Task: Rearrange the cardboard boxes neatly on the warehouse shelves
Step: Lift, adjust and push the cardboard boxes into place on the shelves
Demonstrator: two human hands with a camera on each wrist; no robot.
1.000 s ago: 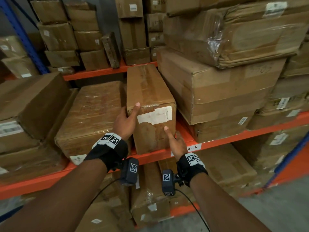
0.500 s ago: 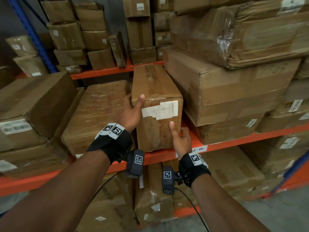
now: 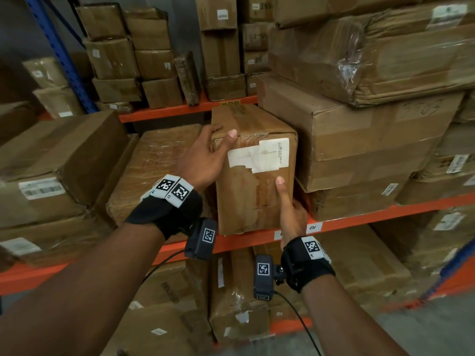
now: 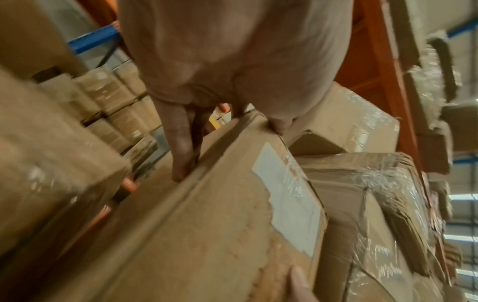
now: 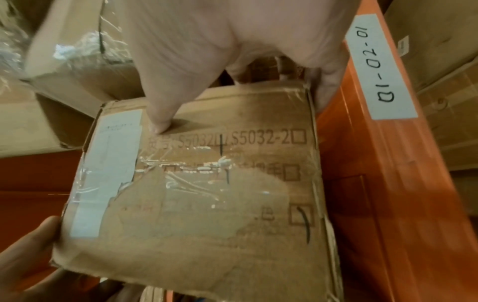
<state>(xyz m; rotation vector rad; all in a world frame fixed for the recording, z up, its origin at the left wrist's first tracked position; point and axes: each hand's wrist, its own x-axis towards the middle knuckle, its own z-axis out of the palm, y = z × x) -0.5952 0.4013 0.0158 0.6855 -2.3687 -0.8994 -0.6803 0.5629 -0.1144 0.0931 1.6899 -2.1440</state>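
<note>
Warehouse racking with orange beams and blue uprights is filling the background, and the orange shelf (image 3: 365, 219) is being crowded with cardboard boxes, many wrapped in clear film. A narrow upright box (image 3: 253, 173) is being held at the shelf's front edge, standing in the gap between a flat film-wrapped box (image 3: 154, 165) on its left and a stack of larger boxes (image 3: 359, 140) on its right. Its long axis is running straight back into the shelf, away from the person, with the labelled short face turned outward.

The box is being gripped from both sides. The left hand (image 3: 203, 158) is being wrapped over the top left corner, thumb lying on the front face and fingers (image 4: 181, 151) curled down along the left side. The right hand (image 3: 290, 214) is being held low at the bottom right corner, thumb pressing up the front face and the other fingers (image 5: 324, 90) being tucked round the right edge next to the beam label (image 5: 380, 67). Both hands are lying at the near end of the box, so neither is clearly nearer than the other.

The box appears to be slightly skewed in its slot. The coming move is judged to be turning on that alignment: the box is probably being squared with the neighbours and slid along its length, and the tight gap on the right is likely to be catching the fingers.
</note>
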